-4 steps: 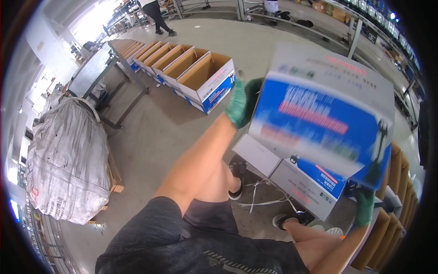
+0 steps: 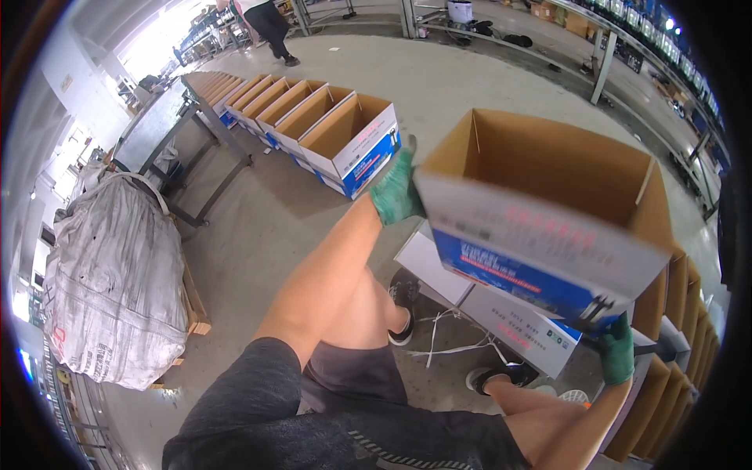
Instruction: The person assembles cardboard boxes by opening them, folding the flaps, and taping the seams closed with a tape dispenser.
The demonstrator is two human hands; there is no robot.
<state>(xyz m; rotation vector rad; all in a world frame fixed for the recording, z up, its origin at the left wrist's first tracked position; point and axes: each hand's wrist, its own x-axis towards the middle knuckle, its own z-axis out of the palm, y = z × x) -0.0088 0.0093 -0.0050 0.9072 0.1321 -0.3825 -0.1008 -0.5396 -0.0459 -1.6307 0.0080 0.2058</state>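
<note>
I hold a large open cardboard box [image 2: 548, 204] with a white and blue printed side in front of me, its open top facing up. My left hand [image 2: 396, 192], in a green glove, grips its left corner. My right hand [image 2: 617, 351], also in a green glove, holds its lower right corner. The inside of the box looks bare. Below it lie flat white and blue cartons [image 2: 501, 309] near my feet.
A row of several open boxes [image 2: 329, 125] stands on the floor at upper left beside a metal table [image 2: 168, 125]. A big grey sack [image 2: 110, 274] sits on a pallet at left. Folded cardboard [image 2: 674, 368] stands at right. A person [image 2: 266, 19] walks far off.
The box has swung round so that its open top now faces up, where its printed side faced me before. My left hand has stayed on its corner.
</note>
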